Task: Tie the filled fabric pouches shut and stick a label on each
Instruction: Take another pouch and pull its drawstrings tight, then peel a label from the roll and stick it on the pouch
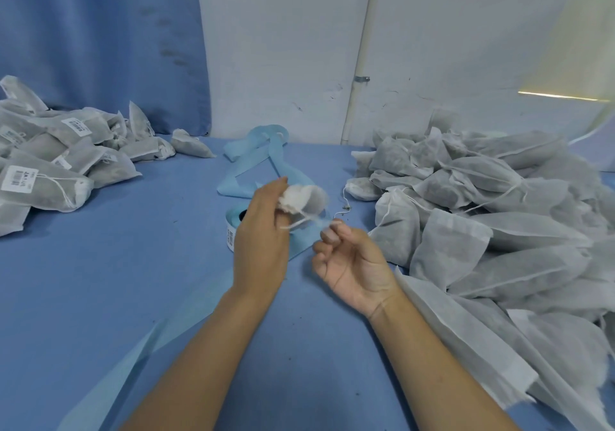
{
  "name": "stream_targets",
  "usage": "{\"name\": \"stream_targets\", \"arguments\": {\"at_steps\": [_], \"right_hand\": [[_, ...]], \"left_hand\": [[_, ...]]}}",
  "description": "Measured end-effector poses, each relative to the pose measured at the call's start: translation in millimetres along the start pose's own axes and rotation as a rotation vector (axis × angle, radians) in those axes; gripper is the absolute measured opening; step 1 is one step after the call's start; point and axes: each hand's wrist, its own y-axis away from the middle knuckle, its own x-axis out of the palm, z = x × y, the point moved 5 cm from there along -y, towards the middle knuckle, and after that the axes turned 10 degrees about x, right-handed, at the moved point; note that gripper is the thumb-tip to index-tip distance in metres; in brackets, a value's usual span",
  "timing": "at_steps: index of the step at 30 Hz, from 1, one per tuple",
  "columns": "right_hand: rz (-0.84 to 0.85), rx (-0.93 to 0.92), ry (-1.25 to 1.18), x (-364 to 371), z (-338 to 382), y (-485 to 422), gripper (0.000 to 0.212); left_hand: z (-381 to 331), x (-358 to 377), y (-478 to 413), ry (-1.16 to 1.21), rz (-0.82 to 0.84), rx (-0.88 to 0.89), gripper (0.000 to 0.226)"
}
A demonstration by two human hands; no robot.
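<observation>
I judge I am in the tying step; the pouch (311,199) is up off the table (116,280), just above the label roll (232,227), with its neck gathered into a white ruffle. My left hand (263,231) grips the pouch at that neck, fingers curled round the bunched fabric. My right hand (349,260) sits just beside it and a little lower, palm turned up, its fingertips (329,232) pinching the drawstring (296,223), which runs from the neck across to them. The string is blurred, so I cannot tell whether a knot is formed or only a loop.

The next move, as I read it, is to draw the string tight against the neck and finish the knot, keeping the left grip firm so the filling does not spill; then to peel a label off the roll and press it onto the pouch's flat side. The labelled heap (50,164) lies far to the left; the untied heap (482,204) lies to the right, close to my right forearm; the blue backing strip (266,164) trails behind the roll.
</observation>
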Motion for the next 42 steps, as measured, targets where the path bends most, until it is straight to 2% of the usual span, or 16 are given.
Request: {"name": "stream_targets", "arguments": {"at_steps": [3, 6, 12, 16, 20, 22, 25, 29, 34, 37, 42], "right_hand": [[-0.239, -0.118, 0.192, -7.0, 4.0, -3.0, 0.017], [-0.332, -0.237, 0.274, -5.0, 9.3, -2.4, 0.001], [-0.336, -0.206, 0.222, -3.3, 10.8, -2.0, 0.013], [-0.410, -0.177, 0.202, -4.1, 8.3, -1.9, 0.002], [-0.460, -0.203, 0.144, -7.2, 8.5, -2.9, 0.009], [-0.475, -0.236, 0.117, -6.5, 8.1, -3.1, 0.011], [-0.490, -0.272, 0.093, -4.1, 4.5, -2.7, 0.010], [-0.480, -0.252, 0.164, -0.3, -2.4, -3.5, 0.007], [-0.507, -0.222, 0.352, 0.4, -7.0, -3.9, 0.009], [-0.495, -0.217, 0.413, 1.2, -8.3, -4.4, 0.003], [-0.476, -0.223, 0.648, 2.0, -7.5, -5.4, 0.010]], "left_hand": [[-19.7, -9.6, -9.2, 0.171, -0.170, 0.044, 0.040], [-24.3, -10.5, -16.0, 0.273, -0.206, 0.004, 0.034], [-3.8, -3.7, -21.2, 0.453, -0.083, -0.262, 0.024], [12.2, 2.9, -15.1, 0.693, -0.019, -0.520, 0.027], [15.9, 4.6, -7.4, 0.899, -0.020, -0.561, 0.033], [15.1, 8.8, -0.8, 0.924, 0.012, -0.559, 0.031], [10.0, 22.3, 15.5, 0.797, 0.089, -0.599, 0.047], [6.7, 26.9, 24.4, 0.554, -0.014, -0.540, 0.025], [23.1, 14.5, 23.3, 0.538, -0.136, -0.649, 0.022], [28.0, 12.1, 25.5, 0.571, -0.141, -0.711, 0.021], [29.1, 6.0, 19.3, 0.631, -0.133, -0.706, 0.012]]}}
